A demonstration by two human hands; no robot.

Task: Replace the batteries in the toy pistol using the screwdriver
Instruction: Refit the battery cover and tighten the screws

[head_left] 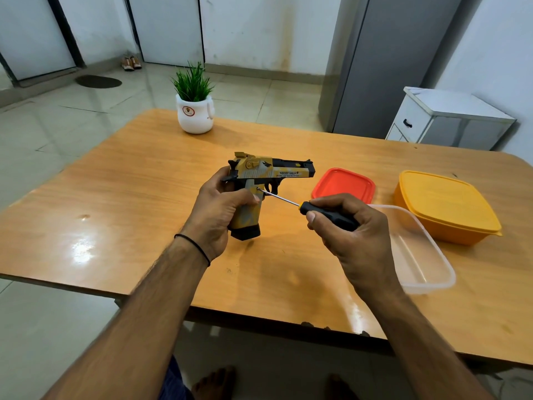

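A yellow and black toy pistol (277, 171) is held above the wooden table (144, 197), barrel pointing right. My left hand (222, 209) grips its handle from the left, the thumb across the grip's side. My right hand (346, 232) holds a screwdriver (326, 213) by its black handle. The thin metal shaft runs up and left, and its tip touches the top of the grip just behind the trigger. No batteries are in sight.
A clear open plastic box (427, 261) sits right of my right hand, partly hidden by it. Behind it lie a red lid (343, 184) and a closed yellow box (447, 206). A potted plant (195, 111) stands at the table's far edge.
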